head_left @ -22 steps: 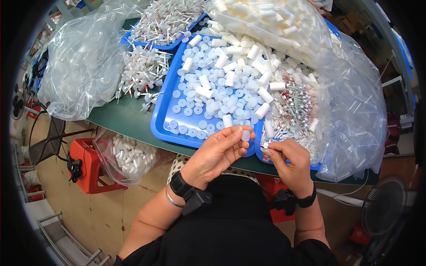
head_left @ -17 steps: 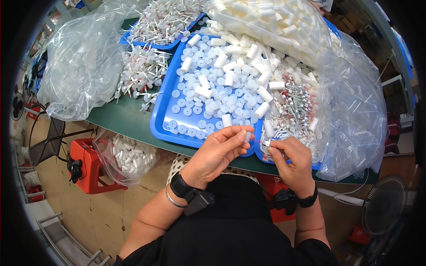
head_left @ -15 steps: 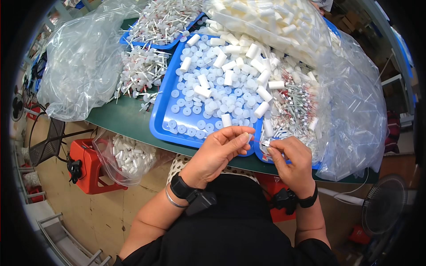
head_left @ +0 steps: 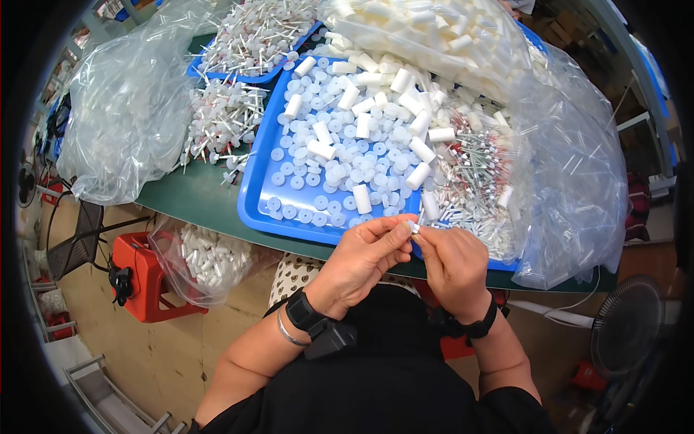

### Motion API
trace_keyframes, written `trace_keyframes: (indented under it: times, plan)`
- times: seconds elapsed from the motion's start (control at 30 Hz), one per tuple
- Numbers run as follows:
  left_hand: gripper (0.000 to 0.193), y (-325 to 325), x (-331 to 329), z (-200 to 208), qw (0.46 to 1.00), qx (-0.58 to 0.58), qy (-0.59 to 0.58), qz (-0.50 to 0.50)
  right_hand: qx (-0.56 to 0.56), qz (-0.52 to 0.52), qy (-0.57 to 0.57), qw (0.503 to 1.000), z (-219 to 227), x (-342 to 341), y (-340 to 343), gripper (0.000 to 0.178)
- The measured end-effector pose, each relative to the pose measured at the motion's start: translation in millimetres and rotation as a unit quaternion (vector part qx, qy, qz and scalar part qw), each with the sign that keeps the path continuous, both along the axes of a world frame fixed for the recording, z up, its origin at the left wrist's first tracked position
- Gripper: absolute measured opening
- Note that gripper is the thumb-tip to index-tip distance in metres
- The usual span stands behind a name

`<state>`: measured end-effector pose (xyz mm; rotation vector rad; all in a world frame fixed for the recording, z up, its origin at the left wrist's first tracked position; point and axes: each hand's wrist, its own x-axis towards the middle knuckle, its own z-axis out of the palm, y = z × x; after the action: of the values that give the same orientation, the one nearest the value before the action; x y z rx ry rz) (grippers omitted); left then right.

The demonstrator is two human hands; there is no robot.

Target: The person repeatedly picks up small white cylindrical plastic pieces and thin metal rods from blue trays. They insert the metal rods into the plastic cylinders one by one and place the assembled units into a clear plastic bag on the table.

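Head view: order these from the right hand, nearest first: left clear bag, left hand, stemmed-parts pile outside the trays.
1. Left hand, directly left.
2. Stemmed-parts pile, forward and left.
3. Clear bag, left beyond that pile.

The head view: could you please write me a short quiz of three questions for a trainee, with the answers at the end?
1. Choose: what colour is the middle tray holding round discs? A) green B) blue C) red
2. True or false: the person wears the silver bracelet on the right wrist.
3. Are the left hand and right hand close together or far apart?

Key: 1. B. 2. False; the silver bracelet is on the left wrist. 3. Close together, at a small white piece.
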<state>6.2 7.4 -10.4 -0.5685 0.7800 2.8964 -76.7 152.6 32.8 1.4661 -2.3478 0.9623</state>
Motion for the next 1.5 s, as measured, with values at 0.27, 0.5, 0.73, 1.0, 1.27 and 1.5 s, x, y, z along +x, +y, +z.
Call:
trace_keyframes:
  times: [0.27,0.5,0.73,1.0,1.27,1.5]
  plan:
    - [0.030,-25.6,2.6,11.5,0.995,-0.043,0.001,0.093,0.091,-0.047,-0.060,0.993,11.1,-41.6,40.4,0.011]
    - [0.030,-20.0,2.5,11.5,0.995,-0.058,0.001,0.078,0.217,-0.029,0.012,0.976,0.4,-44.5,46.9,0.008]
    - [0.029,-14.2,1.1,9.4,0.994,-0.091,0.000,0.067,0.277,-0.064,0.051,0.957,-14.3,-45.8,39.2,0.009]
    - [0.029,-11.8,0.1,10.8,0.994,-0.086,-0.002,0.064,0.170,-0.052,-0.060,0.982,-17.3,-59.1,42.1,0.008]
    - [0.030,-8.6,-5.6,11.3,0.996,-0.061,0.013,0.064,0.050,-0.037,-0.258,0.964,-0.1,-45.9,38.4,0.010]
    - [0.028,-6.5,-7.5,13.1,0.995,-0.043,0.014,0.084,0.028,0.014,-0.237,0.971,4.3,-33.5,30.0,0.010]
